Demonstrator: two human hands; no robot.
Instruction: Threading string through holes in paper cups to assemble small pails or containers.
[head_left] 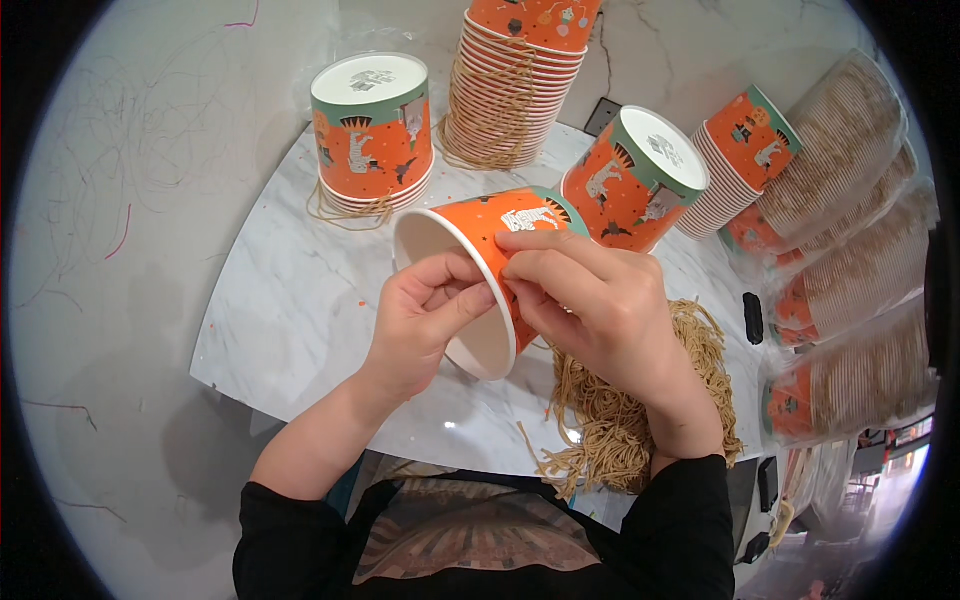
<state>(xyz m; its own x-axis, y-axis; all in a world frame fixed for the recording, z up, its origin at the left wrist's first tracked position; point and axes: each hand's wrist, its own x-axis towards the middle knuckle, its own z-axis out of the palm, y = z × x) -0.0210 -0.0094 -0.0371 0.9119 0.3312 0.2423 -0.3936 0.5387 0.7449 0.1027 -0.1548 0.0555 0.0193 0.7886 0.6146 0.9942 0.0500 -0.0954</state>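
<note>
A paper bucket (478, 222), orange with a green band and a white animal figure, is tilted on its side in front of me, its white open mouth facing left and toward me. My left hand (425, 315) is closed at that mouth, fingers inside and thumb by the rim. Against the outer wall near the rim, my right hand (590, 290) has its fingers bent and pressed together. Whether a cord lies between my fingertips is hidden. Just below my right wrist lies a heap of tan cords (640, 410).
Behind stand upturned bucket stacks: a short one (372, 150) with cord at its base, a tall one (510, 100) draped in cord, and two more (640, 175) (735, 150) to the right. Bagged bucket stacks (850, 260) line the marbled table's (290, 330) right side. A black object (753, 318) lies there.
</note>
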